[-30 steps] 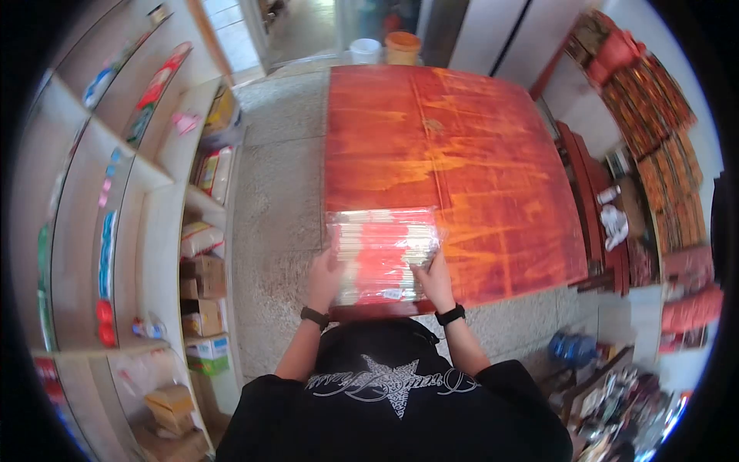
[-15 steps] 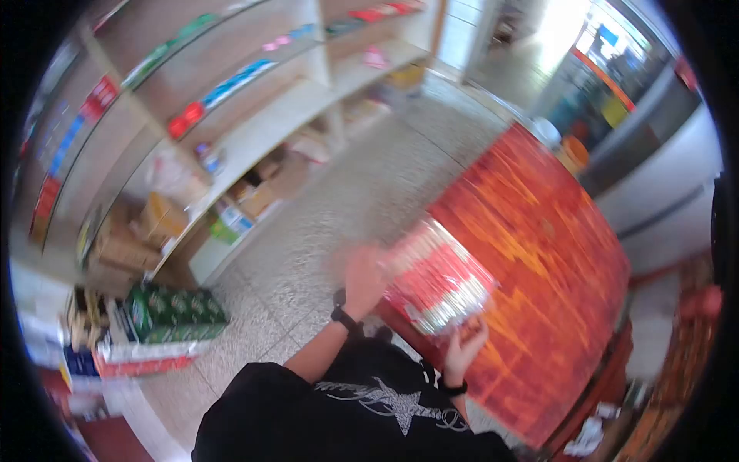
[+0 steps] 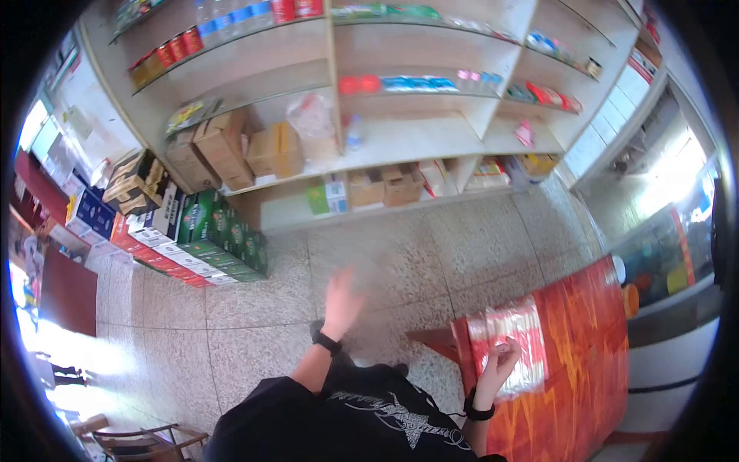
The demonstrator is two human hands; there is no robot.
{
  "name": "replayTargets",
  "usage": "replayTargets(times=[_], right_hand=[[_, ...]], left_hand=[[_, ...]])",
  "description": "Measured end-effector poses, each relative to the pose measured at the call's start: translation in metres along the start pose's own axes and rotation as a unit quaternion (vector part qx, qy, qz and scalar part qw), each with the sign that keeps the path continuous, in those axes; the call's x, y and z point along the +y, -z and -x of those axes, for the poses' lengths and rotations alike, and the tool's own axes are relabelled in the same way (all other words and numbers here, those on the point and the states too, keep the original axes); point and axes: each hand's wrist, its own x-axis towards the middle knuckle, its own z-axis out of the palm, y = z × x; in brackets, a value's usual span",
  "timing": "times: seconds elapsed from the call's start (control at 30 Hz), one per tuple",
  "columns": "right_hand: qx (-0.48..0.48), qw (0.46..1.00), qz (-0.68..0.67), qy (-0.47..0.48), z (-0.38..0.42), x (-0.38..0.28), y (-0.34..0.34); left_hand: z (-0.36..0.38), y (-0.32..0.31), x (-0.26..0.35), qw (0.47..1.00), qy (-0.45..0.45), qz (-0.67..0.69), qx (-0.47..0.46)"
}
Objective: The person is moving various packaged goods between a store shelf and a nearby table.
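A clear plastic packet (image 3: 531, 343) with rows of red and pale, slim stick-like contents lies flat on the glossy red-orange tabletop (image 3: 589, 346), near its left edge. Over the packet's near part is my right hand (image 3: 499, 368), its fingers loosely curled and a little apart, with nothing visible in them. Whether it touches the plastic is hard to tell. My left hand (image 3: 344, 302) hangs in front of me above the floor, away from the table; its fingers are smeared by motion. Both wrists wear black bands.
Shelving (image 3: 400, 158) with bottles, cans and packs spans the far wall. Cardboard boxes (image 3: 219, 150) sit on its lower level. Stacked green cartons (image 3: 219, 235) stand on the floor at left. Speckled tiles (image 3: 269, 323) cover the floor. A wooden chair (image 3: 142, 440) is at lower left.
My view has swung left, bringing the shelves and cartons further in. My left hand has come away from the packet's edge, which now lies flat on the table. My right hand is now over the packet.
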Motion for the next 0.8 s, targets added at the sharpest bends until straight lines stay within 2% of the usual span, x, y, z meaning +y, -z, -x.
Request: replayTargets(times=[0.1, 0.13, 0.17, 0.23, 0.27, 0.3, 0.33, 0.4, 0.43, 0.47, 0.5, 0.63, 0.8], right_hand=[[-0.047, 0.997, -0.045, 0.032, 0.001, 0.001, -0.065], [-0.078, 0.995, -0.054, 0.033, 0.005, -0.006, -0.089], [-0.103, 0.993, 0.010, 0.052, 0.009, -0.015, -0.112], [-0.152, 0.987, -0.022, 0.049, 0.020, -0.030, -0.168], [-0.188, 0.980, -0.045, 0.044, 0.027, -0.038, -0.195], [-0.189, 0.978, -0.032, 0.087, 0.032, -0.042, -0.226], [-0.203, 0.974, -0.034, 0.094, 0.037, -0.050, -0.251], [-0.304, 0.949, -0.043, 0.071, 0.047, -0.068, -0.297], [-0.329, 0.940, -0.073, 0.055, 0.052, -0.079, -0.319], [-0.339, 0.936, -0.079, 0.056, 0.054, -0.088, -0.337], [-0.360, 0.927, -0.067, 0.080, 0.056, -0.098, -0.354], [-0.409, 0.903, -0.058, 0.119, 0.066, -0.115, -0.412], [-0.456, 0.885, -0.043, 0.081, 0.074, -0.107, -0.461]], left_hand=[[-0.016, 0.040, -0.038, 0.999, -0.004, 0.049, 0.010], [-0.024, 0.060, -0.053, 0.999, -0.001, 0.042, 0.018], [-0.032, 0.083, -0.068, 0.999, 0.002, 0.016, 0.039], [-0.045, 0.135, -0.101, 0.997, 0.015, -0.018, 0.070], [-0.049, 0.161, -0.120, 0.992, 0.020, -0.030, 0.120], [-0.051, 0.185, -0.137, 0.984, 0.025, -0.039, 0.171], [-0.050, 0.208, -0.154, 0.981, 0.035, -0.041, 0.184], [-0.043, 0.247, -0.177, 0.961, 0.124, 0.018, 0.245], [-0.038, 0.262, -0.182, 0.958, 0.130, 0.012, 0.254], [-0.030, 0.276, -0.183, 0.947, 0.172, 0.064, 0.264], [-0.025, 0.287, -0.187, 0.932, 0.210, 0.116, 0.273], [-0.002, 0.299, -0.213, 0.922, 0.243, 0.112, 0.279], [0.001, 0.295, -0.237, 0.892, 0.294, 0.160, 0.304]])
